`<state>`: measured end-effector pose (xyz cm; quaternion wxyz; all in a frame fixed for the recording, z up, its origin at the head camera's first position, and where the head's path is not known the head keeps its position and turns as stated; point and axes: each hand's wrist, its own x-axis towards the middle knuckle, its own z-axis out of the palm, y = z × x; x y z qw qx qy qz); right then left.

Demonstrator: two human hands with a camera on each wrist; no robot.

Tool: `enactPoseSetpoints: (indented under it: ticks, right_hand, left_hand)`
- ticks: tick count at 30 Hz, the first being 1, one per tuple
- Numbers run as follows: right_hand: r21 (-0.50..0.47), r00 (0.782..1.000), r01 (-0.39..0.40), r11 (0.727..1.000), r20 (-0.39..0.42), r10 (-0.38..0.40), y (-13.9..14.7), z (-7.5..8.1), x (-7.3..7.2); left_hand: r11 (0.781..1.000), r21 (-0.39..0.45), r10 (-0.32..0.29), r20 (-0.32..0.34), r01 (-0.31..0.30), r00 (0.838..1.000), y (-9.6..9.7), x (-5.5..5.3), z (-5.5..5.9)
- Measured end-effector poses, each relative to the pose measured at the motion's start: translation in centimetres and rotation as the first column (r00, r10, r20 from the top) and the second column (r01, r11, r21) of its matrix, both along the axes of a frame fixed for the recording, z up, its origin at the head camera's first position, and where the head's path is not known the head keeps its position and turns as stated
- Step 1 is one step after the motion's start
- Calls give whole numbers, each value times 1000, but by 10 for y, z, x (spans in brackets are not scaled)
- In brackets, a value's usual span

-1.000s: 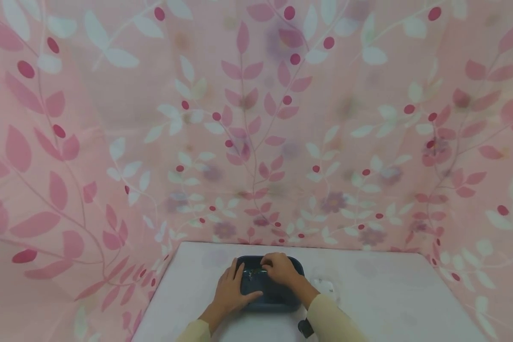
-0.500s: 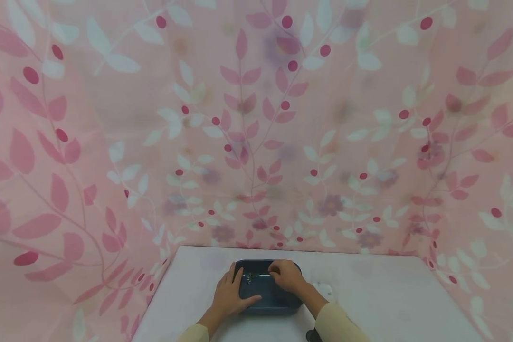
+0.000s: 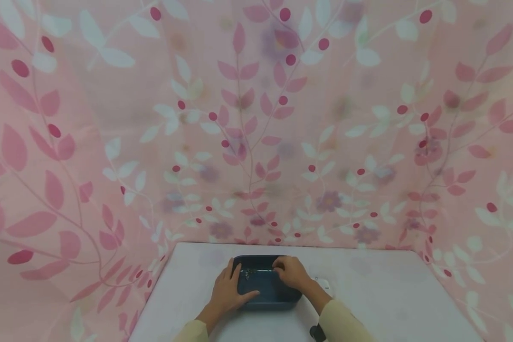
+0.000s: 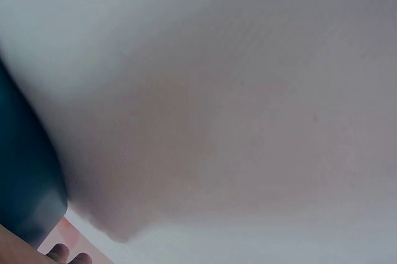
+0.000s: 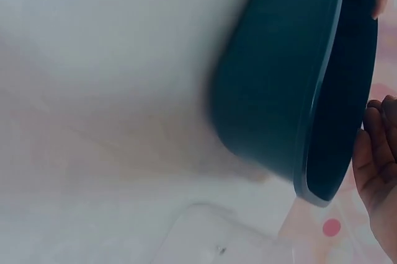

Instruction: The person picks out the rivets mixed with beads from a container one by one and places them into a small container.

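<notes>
A dark teal plastic basin (image 3: 269, 306) stands on the white table in the head view. Inside it, towards the left, lies a small cluster of tiny pale and yellowish bits (image 3: 249, 273). My left hand (image 3: 228, 289) lies spread along the basin's left side, its thumb over the inside. Over the right part of the basin is my right hand (image 3: 291, 273), fingers bent with thumb and fingertips close together. Whether something tiny is between them I cannot tell. The right wrist view shows the basin's outer wall (image 5: 273, 78) and the right hand's fingers (image 5: 375, 131) by the rim.
Just right of the basin sits a clear plastic container (image 5: 217, 239) with small specks in it, partly behind my right forearm in the head view. A small black object (image 3: 318, 333) shows beside the right sleeve. Pink patterned cloth (image 3: 256, 142) hangs behind the table.
My right hand has shifted right, away from the small bits, and more of the basin's inside shows. The left hand has kept its place on the basin's left side.
</notes>
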<state>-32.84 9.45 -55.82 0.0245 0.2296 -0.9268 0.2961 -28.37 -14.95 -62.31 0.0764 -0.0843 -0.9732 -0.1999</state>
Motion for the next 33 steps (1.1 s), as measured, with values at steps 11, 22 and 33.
enactPoseSetpoints:
  ticks: [11, 22, 33]
  right_hand:
    - [-33, 998, 41, 999, -55, -43, 19, 4, -8]
    - [-79, 996, 67, 995, -61, -71, 37, 5, -7]
    - [-75, 985, 163, 984, -52, -167, 58, 5, -10]
  left_hand:
    - [1000, 13, 4, -2, -4, 1000, -4, 1, 3]
    - [999, 41, -12, -20, 13, 1000, -4, 4, 0]
    - [998, 48, -34, -51, 36, 998, -1, 4, 2]
